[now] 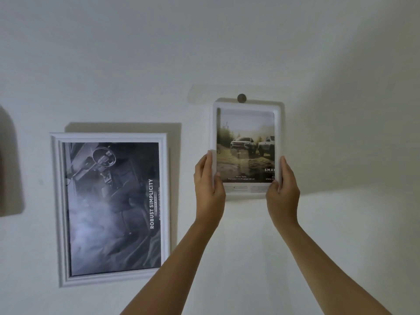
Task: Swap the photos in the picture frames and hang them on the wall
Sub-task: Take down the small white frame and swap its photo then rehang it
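Gripping the small white frame (246,195) by its lower sides, the left hand (208,179) and right hand (283,186) held it upright against the wall (341,83), its top edge at a dark round peg (241,98). It showed a truck photo (245,144). Left of it hung a larger white frame (61,201) with a dark car-interior photo (113,208).

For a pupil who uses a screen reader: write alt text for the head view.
A left hand and a right hand grip the sides of a small white frame holding a truck photo, held against a white wall, top edge at a dark peg. Left of it hangs a larger frame with a sideways car-interior print.
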Available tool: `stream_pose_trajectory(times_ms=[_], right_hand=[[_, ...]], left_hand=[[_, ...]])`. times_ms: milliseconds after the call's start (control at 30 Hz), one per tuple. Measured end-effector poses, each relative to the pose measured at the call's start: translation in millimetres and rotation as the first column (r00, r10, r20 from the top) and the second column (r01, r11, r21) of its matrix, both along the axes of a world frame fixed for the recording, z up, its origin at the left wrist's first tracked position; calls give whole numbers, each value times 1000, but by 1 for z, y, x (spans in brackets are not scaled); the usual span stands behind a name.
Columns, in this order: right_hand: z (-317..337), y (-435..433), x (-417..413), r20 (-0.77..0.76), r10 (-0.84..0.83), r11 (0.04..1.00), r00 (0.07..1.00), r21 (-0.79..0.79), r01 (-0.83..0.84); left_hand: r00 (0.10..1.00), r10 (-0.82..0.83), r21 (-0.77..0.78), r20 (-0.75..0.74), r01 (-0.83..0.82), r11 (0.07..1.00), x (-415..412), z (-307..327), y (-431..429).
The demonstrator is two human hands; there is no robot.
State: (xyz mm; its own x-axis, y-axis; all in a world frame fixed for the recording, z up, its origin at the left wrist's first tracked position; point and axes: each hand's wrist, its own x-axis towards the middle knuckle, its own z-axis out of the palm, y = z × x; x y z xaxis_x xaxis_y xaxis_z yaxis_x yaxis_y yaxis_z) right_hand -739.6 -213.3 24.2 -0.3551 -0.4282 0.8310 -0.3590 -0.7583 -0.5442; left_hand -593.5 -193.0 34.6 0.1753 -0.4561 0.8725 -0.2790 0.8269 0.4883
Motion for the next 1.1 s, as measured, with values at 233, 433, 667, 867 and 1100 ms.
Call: stream_pose_trajectory(times_ms=[233,433,667,867,1100], right_hand=[[14,32,2,68,11,996,998,-92,-5],[-4,101,19,182,240,968,954,35,-250],[-98,194,99,272,407,849,872,240,-471],[-185,278,194,386,437,755,812,334,-565],[-268,363,270,292,403,711,867,497,-498]], left_hand=[[990,-137,-86,-32,134,987,7,16,33],[939,-287,85,-190,307,948,51,-11,93],[908,-234,327,-346,351,878,147,-111,185],[918,-68,517,-390,280,809,230,-203,270],[975,92,787,-203,107,608,294,-285,340]])
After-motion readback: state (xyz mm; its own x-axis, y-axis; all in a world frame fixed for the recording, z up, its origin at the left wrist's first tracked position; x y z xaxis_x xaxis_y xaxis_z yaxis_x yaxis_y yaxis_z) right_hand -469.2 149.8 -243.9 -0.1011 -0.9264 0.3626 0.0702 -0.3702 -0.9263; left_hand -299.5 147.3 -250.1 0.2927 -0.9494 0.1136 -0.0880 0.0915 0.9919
